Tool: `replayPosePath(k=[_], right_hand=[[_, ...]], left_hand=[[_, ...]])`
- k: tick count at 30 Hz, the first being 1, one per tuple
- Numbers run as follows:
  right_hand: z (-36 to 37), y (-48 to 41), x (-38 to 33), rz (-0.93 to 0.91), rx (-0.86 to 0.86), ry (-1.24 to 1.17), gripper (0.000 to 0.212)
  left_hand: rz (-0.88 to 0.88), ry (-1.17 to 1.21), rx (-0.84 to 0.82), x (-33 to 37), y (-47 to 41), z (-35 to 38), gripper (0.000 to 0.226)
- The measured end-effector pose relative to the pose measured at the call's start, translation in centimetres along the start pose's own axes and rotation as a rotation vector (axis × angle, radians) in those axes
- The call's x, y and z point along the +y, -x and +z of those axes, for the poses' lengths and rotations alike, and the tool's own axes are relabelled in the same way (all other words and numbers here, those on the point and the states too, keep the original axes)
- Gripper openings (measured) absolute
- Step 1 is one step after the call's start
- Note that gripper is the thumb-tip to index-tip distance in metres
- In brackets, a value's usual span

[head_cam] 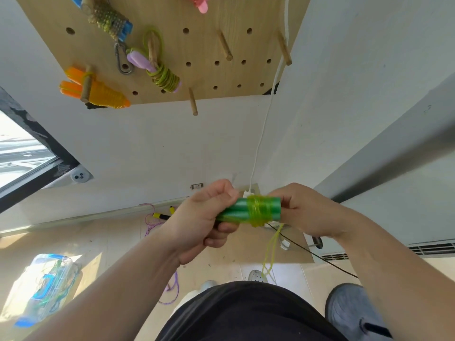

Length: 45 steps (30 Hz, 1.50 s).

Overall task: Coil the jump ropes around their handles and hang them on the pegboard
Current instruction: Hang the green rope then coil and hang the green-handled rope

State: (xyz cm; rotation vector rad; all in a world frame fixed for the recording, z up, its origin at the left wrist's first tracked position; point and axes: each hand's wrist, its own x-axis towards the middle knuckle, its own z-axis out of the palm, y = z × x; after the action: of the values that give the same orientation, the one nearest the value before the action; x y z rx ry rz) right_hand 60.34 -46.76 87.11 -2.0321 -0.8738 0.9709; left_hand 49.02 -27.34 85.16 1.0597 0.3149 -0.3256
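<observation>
My left hand grips the left end of two green jump-rope handles held side by side. A yellow-green rope is coiled several turns around them. My right hand holds the right end by the coil, and a loose loop of the rope hangs below. Above on the wall is the wooden pegboard. On it hang an orange coiled rope, a purple-handled one with green rope and a blue-handled one. A pink item shows at the top edge.
Bare pegs stick out of the board. A purple rope with yellow handles lies on the floor by the wall. A clear plastic box with a blue latch sits at lower left. A white cord hangs down the wall.
</observation>
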Motion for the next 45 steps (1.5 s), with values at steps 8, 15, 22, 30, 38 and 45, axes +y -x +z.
replayPosePath(k=[8,15,22,30,38,45], right_hand=[[-1.0,-3.0,-0.6,0.066,-0.199,0.352,0.005],[1.0,-4.4,-1.3,0.077,-0.088,0.520,0.024],[2.5,-3.1,-1.6,0.007,0.204,0.485,0.030],[4.5,-1.3,0.4,-0.116,0.375,0.184,0.025],[5.3,-0.3,0.9,-0.037,0.392,-0.103,0.040],[3.8,-0.7,1.5,0.069,0.293,-0.363,0.028]], left_hand=[[0.048,-0.591,-0.066,-1.3,-0.4,-0.4,0.025],[0.079,-1.087,0.197,-1.8,-1.7,-1.3,0.026],[0.135,-0.821,0.554,-3.3,-2.7,-1.5,0.029],[0.077,-0.092,0.595,-2.4,-2.7,-0.9,0.025],[0.033,0.409,0.489,-0.7,-2.8,-1.1,0.021],[-0.015,0.354,0.183,-0.8,-1.2,-0.2,0.027]])
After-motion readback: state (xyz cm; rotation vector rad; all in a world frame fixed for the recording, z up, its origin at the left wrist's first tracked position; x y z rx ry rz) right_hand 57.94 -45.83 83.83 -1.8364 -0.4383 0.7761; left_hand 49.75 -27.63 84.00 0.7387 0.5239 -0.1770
